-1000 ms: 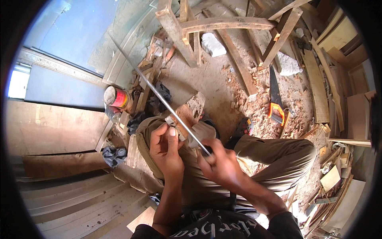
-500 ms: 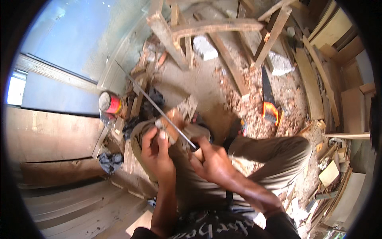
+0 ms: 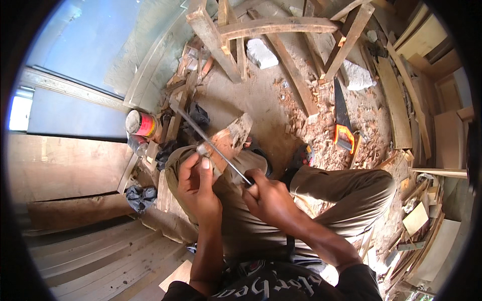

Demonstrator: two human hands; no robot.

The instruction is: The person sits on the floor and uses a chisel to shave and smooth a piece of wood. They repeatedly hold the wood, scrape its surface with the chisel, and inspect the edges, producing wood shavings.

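My right hand [image 3: 266, 193] is closed round the handle end of a long thin grey metal file [image 3: 221, 154]. The file slants up and left across my lap, its far end blurred. My left hand [image 3: 201, 183] pinches a small pale piece of wood [image 3: 202, 150] between thumb and fingers, and the file's shaft passes right beside it, apparently touching. Behind the shaft lies a larger brown wood block [image 3: 236, 135] with a rough end, near my left knee. How far the small piece extends below my fingers is partly hidden.
A handsaw [image 3: 343, 118] with an orange and black handle lies on wood chips at the right. Ahead stands a wooden frame [image 3: 281, 27]. To the left are a red-labelled can [image 3: 141, 123], a dark plastic bag [image 3: 141, 197] and stacked planks [image 3: 108, 261]. White lumps [image 3: 261, 54] lie beyond.
The file's far end has drawn back toward me, with my right hand shifted slightly right. My left hand keeps its pinch on the small piece. The view has moved a little.
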